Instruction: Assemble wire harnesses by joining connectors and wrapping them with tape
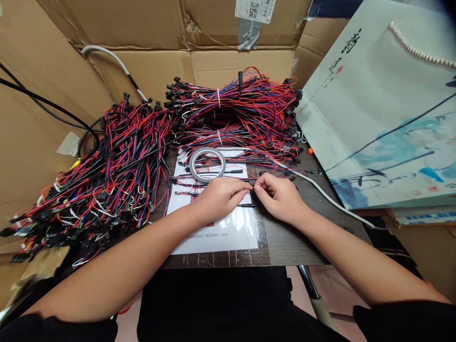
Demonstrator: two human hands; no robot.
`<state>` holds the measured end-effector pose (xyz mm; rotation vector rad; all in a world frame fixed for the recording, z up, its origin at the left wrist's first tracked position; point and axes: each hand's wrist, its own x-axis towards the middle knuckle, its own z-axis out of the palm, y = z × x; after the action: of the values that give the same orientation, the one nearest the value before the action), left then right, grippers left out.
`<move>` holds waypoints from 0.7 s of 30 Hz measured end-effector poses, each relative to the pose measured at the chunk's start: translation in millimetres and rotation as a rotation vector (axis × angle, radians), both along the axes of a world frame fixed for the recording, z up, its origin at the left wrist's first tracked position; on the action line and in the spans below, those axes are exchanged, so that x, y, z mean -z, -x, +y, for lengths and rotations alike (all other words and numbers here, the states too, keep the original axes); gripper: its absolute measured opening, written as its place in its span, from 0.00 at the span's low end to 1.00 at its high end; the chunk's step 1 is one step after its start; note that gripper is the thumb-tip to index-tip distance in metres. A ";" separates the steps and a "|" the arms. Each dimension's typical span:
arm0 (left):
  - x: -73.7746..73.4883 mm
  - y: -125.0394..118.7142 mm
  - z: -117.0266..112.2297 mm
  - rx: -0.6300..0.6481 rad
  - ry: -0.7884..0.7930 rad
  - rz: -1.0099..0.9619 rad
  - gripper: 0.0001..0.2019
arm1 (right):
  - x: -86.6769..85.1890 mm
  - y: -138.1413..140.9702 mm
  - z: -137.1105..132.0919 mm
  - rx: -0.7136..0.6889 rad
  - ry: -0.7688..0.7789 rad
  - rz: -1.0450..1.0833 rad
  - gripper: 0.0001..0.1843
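My left hand [217, 197] and my right hand [280, 197] meet fingertip to fingertip over a white laminated sheet [231, 232] on a small dark table [285, 237]. Both pinch a thin black wire piece [253, 188] between them. More thin wires with black ends [213, 178] lie across the sheet just beyond the hands. A grey roll of tape [207, 164] rests flat at the sheet's far edge.
A big heap of red, blue and black wire harnesses [107, 180] fills the left side; a tied bundle [238, 109] lies at the back. Cardboard box walls [142, 28] stand behind. A printed paper bag [384, 118] leans at the right. A white cable [331, 199] crosses the table.
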<state>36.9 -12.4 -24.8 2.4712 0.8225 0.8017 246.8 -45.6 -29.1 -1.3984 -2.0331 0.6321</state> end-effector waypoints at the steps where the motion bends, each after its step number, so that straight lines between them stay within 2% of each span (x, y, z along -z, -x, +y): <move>1: -0.4 0.0 0.2 -0.002 0.021 0.005 0.11 | 0.3 -0.1 -0.3 -0.003 -0.002 -0.006 0.06; 6: -2.6 0.9 1.4 -0.015 0.096 0.005 0.11 | 2.4 -1.0 -1.4 0.006 -0.043 -0.035 0.07; 10: -3.6 1.8 2.2 -0.027 0.109 0.000 0.12 | 2.7 -2.8 -2.6 0.018 -0.105 -0.070 0.17; 14: -3.0 2.1 2.5 -0.036 0.100 -0.002 0.12 | 2.0 -3.7 -3.1 -0.054 -0.186 -0.165 0.09; 21: -0.4 2.7 1.4 -0.005 -0.031 0.046 0.12 | 1.9 -3.6 -2.3 -0.081 -0.190 -0.255 0.11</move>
<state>34.2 -11.0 -24.4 2.5246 0.8390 0.7673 250.5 -47.9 -30.9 -1.3448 -2.2911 0.2939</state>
